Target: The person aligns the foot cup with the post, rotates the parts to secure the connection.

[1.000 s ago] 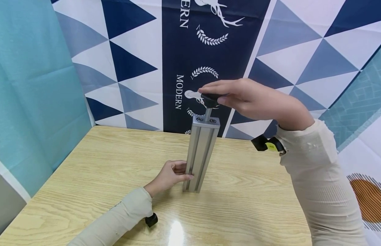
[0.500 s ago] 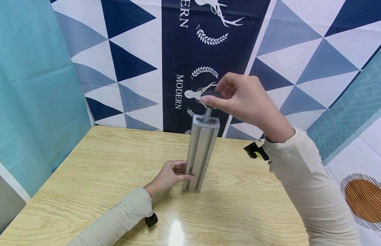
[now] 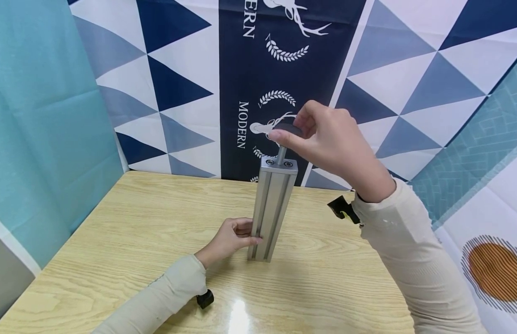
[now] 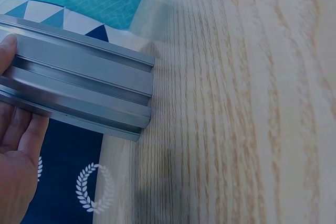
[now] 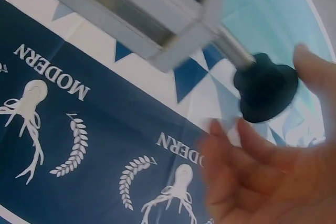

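Backdrop: blue-and-white patterned cloth (image 3: 187,69) behind a wood-grain table (image 3: 158,211);
Metal post (image 3: 271,204): upright on the table; a rod (image 3: 281,155) at its top carries a black knob (image 5: 266,90);
Left hand (image 3: 226,238): grips the post low down, thumb against its face;
Right hand (image 3: 335,137): thumb and fingers curled round the knob's rim.

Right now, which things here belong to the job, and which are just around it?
Belongs to the job:
silver column, in the left grip
black knob, at the right grip
rod, between column and knob

Just around:
wooden table, beneath the column
patterned backdrop
teal cloth
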Motion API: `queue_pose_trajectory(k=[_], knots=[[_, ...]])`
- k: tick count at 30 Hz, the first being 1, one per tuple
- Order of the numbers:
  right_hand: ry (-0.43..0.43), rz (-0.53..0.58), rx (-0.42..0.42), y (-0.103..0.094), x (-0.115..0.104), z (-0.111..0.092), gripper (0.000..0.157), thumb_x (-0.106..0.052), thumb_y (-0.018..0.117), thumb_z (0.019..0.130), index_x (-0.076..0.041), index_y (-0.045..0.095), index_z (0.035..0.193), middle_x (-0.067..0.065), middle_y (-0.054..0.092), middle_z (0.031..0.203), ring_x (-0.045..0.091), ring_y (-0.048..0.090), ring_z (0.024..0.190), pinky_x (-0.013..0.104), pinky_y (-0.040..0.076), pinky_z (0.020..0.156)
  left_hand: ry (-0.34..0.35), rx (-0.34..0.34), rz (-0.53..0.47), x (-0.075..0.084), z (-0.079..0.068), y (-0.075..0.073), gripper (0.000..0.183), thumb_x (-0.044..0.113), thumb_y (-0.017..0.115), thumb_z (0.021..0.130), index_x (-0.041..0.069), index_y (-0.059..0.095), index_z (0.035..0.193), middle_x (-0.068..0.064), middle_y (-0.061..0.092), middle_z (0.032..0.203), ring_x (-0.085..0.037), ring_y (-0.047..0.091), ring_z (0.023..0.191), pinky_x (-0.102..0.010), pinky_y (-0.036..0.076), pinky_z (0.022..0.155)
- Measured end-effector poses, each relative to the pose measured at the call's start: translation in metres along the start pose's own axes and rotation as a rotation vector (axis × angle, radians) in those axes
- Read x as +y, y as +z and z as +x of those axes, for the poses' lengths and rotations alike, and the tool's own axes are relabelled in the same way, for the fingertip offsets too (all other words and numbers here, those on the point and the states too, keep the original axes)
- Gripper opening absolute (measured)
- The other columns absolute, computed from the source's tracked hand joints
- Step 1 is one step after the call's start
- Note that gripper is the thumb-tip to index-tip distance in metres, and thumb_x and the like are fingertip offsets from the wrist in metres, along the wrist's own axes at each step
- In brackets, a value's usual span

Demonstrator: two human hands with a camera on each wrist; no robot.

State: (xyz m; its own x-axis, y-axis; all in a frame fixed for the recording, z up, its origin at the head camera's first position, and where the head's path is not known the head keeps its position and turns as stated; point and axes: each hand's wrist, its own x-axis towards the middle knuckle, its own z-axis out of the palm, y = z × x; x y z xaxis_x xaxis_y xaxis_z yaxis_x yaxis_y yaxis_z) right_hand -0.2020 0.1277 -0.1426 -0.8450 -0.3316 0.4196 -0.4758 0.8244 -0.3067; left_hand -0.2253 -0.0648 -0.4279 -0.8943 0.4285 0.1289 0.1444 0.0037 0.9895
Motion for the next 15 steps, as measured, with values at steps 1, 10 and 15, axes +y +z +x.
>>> queue_pose_trajectory(k=[1, 10, 15], knots=[[-0.004, 0.004, -0.032, -0.002, 0.0, 0.0, 0.068, -0.066, 0.061, 0.082, -0.006, 0.06, 0.114, 0.008, 0.066, 0.102, 0.022, 0.06, 0.092, 0.042, 0.049, 0.082, 0.001, 0.0, 0.0, 0.0, 0.0, 0.0, 0.043, 0.013, 0.078, 0.081, 0.003, 0.064, 0.121, -0.012, 0.07, 0.109, -0.019, 0.068, 0.1, -0.03, 0.055, 0.085], [-0.131, -0.004, -0.286, -0.026, 0.007, 0.002, 0.061, -0.049, 0.06, 0.092, -0.017, 0.047, 0.142, 0.008, 0.051, 0.14, 0.032, 0.054, 0.12, 0.052, 0.044, 0.097, 0.003, -0.002, 0.005, 0.0, -0.001, 0.0, 0.045, 0.015, 0.078, 0.081, 0.003, 0.064, 0.121, -0.012, 0.07, 0.11, -0.019, 0.067, 0.1, -0.03, 0.055, 0.086], [-0.347, 0.003, -0.391, -0.033, 0.014, 0.006, 0.056, -0.022, 0.061, 0.096, -0.017, 0.039, 0.148, 0.006, 0.041, 0.149, 0.029, 0.048, 0.128, 0.051, 0.044, 0.098, 0.006, -0.002, 0.014, -0.001, 0.0, 0.0, 0.044, 0.015, 0.078, 0.081, 0.002, 0.064, 0.121, -0.013, 0.07, 0.11, -0.02, 0.067, 0.1, -0.03, 0.055, 0.085]])
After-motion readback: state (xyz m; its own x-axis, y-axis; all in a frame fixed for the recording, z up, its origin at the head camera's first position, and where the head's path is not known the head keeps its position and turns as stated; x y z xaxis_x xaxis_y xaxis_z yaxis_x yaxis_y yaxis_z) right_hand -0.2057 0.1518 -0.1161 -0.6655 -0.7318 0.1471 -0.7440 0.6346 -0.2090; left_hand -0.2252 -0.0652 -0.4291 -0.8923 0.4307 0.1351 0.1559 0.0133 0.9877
